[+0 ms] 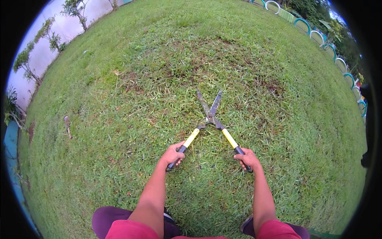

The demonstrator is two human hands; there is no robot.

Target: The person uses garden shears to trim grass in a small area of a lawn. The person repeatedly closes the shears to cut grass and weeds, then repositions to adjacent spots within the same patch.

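Observation:
A pair of hedge shears with yellow shafts and black grips lies low over the grass, its two blades spread apart in a V and pointing away from me. My left hand is closed around the left black grip, and my right hand around the right one. Bits of grass cling to the dirty blades. Around and beyond the blades lie cut grass clippings and brownish patches on the lawn. Whether the blades touch the ground I cannot tell.
A small tool with a wooden handle lies on the grass at the left. Small trees stand along a pale wall at the upper left. Half-buried teal and white rings edge the lawn at the right. My shoes are near the bottom.

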